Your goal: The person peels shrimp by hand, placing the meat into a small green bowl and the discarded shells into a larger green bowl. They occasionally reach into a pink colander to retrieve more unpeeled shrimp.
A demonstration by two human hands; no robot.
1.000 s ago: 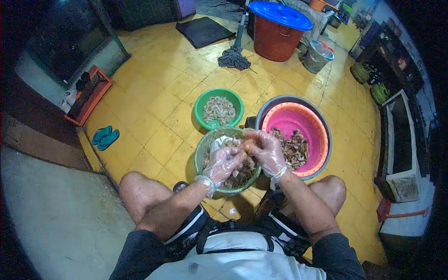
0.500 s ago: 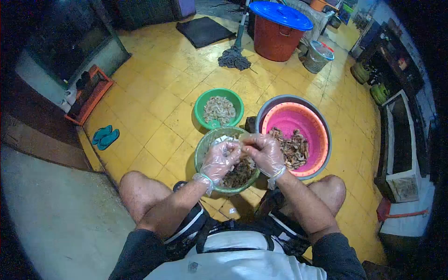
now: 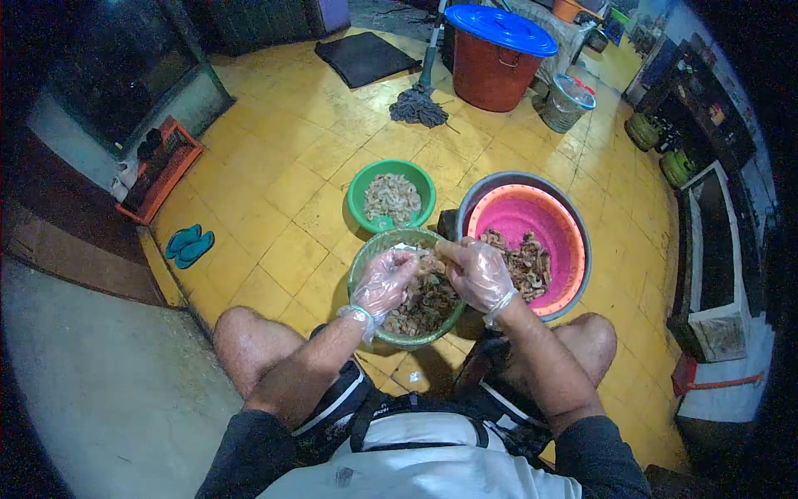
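Clear plastic gloves cover both of my hands, held above a green basin of shrimp shells. My right hand pinches a pale shrimp over the basin's right side. On the left side, my left hand has its fingers pressed together; what they hold, if anything, is too small to make out. Just behind is a smaller green bowl with peeled shrimp. To the right, unpeeled brownish shrimp lie in a pink colander with an orange rim, set inside a grey basin.
Teal slippers and an orange rack are at the left on yellow tiles. A mop, a dark mat, a red bin with a blue lid and a small bucket stand farther back.
My hands have moved apart from each other. The left has shifted slightly left, and the shrimp now shows in my right hand's fingers.
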